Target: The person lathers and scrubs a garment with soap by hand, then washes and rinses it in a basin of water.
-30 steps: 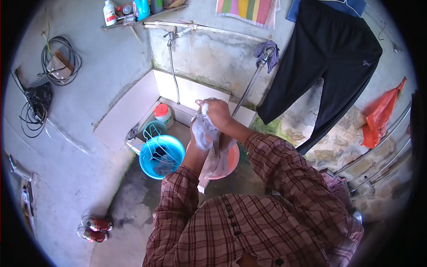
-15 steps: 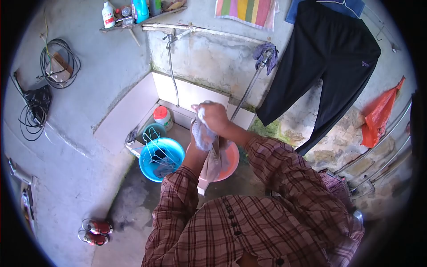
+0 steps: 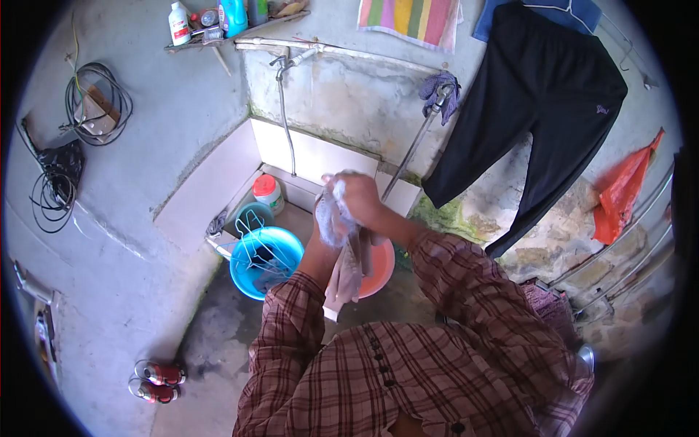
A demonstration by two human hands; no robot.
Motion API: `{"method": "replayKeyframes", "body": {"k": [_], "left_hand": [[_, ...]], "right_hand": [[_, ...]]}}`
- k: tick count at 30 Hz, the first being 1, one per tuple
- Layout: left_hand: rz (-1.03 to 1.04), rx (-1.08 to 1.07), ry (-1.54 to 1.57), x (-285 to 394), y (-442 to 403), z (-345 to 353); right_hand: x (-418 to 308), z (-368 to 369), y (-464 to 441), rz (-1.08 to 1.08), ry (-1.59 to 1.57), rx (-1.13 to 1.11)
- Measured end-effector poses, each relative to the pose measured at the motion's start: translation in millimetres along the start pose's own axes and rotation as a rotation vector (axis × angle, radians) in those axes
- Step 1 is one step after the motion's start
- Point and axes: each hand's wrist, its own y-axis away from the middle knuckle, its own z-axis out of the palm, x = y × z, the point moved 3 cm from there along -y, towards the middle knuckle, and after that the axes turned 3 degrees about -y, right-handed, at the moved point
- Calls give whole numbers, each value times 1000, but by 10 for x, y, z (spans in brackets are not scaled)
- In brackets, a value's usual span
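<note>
A soapy, greyish-pink cloth garment [image 3: 346, 277] is bunched up in front of me, its lower end hanging down. White suds cover its upper part. My right hand [image 3: 358, 198] is closed on the top of it, with foam on the fingers. Below and to the left, my left hand [image 3: 322, 231] is wrapped round the same cloth; its fingers are mostly hidden. Behind the hanging cloth stands a pink basin [image 3: 381, 268], partly covered by it. What kind of garment it is, I cannot tell.
Left of the hands is a blue basin [image 3: 237, 275] with wire hangers [image 3: 255, 244] and dark cloth. A red-lidded tub [image 3: 267, 191] stands behind it. A tap hose [image 3: 285, 124] hangs at the wall. Black trousers [image 3: 542, 87] hang at the right.
My right hand has shifted slightly over the sudsy top of the cloth. The cloth's lower end hangs a little differently. The whole view has moved slightly.
</note>
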Motion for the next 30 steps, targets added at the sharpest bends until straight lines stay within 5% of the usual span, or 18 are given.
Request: {"method": "replayKeyframes", "body": {"k": [3,7,9,12,14,16,17,18,20,24,27,30], "left_hand": [[-113,38,244,-191,-26,-90],[105,-34,-369,-147,-42,-83],[233,-56,-551,-130,-36,-56],[-206,-10,680,-271,-185,18],[-526,96,915,362,-120,93],[-479,-88,258,313,-121,-131],[-442,-175,-71,375,-124,-172],[-502,-32,-183,429,-110,-172],[-418,22,89,522,-123,-204],[-289,106,528,542,-138,-218],[-264,228,670,445,-150,-240],[-213,416,690,272,-217,-302]], "right_hand": [[-567,-10,235,-331,-113,64],[-171,143,97,-220,-38,97],[291,200,-101,-165,-187,341],[485,100,-244,-4,-160,163],[574,15,-307,320,-385,64],[566,-83,-343,635,-616,-111],[535,-110,-367,531,-633,-171],[509,-120,-378,427,-648,-233],[486,-159,-396,233,-807,-412],[567,-288,-305,285,-445,-835],[808,-330,-210,476,-107,-917],[1652,-69,5,294,-578,-618]]}}
